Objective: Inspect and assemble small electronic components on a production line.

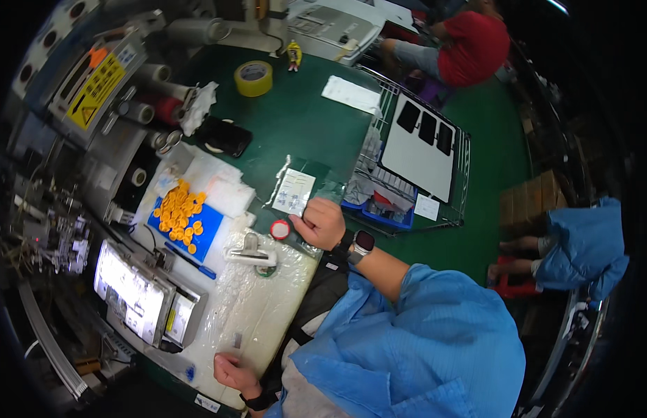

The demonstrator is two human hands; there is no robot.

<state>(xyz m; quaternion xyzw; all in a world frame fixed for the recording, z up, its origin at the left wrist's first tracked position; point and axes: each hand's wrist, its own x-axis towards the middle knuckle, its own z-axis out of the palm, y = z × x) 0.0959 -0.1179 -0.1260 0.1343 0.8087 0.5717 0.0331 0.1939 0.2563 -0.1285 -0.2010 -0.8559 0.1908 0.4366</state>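
Green-topped workbench (295, 118), green floor (497, 146), wire rack (435, 153), cardboard boxes (532, 198)

One roll of yellow tape (254, 77) sits far on the green table (302, 118). One blue tray (198, 226) at left holds a heap of small orange discs (178, 212), too many and too small to count. One metal clip (250, 245) lies on one clear plastic sheet (257, 306). One small red-rimmed round piece (279, 229) is near the middle. One white board (426, 148) at right carries three dark rectangles (426, 127). Two hands show: left hand (229, 371), right hand (321, 222). Two other people (470, 45) are at right.
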